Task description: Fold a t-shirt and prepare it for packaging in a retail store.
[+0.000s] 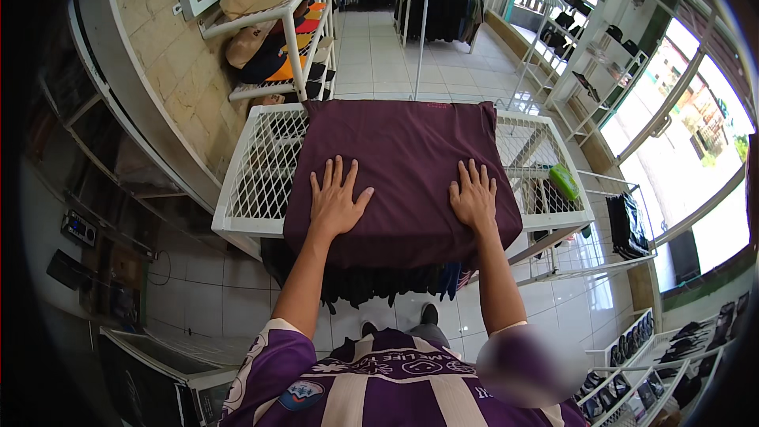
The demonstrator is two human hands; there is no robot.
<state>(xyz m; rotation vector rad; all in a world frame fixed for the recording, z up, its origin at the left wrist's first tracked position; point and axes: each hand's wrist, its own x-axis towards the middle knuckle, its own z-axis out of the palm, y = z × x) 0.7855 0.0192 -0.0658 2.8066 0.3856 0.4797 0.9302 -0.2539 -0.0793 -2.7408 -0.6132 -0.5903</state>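
Note:
A dark maroon cloth garment [403, 148] lies spread over a white metal mesh table [237, 222], its near edge hanging down over the front. My left hand [339, 198] rests flat on the left part of the cloth, palm down, fingers spread and pointing away from me. On the right part my right hand [475, 193] lies flat in the same way. Neither hand grips the fabric. Small red lettering shows at the cloth's far edge. Whether the cloth has more than one layer cannot be told.
A green packet [563, 182] lies on the table's right end. Dark garments [379, 287] hang below the near edge. A white rack with caps [296, 41] stands at the back left, a clothes rack [442, 12] farther back, and folded black goods [627, 225] sit on a right-hand rack.

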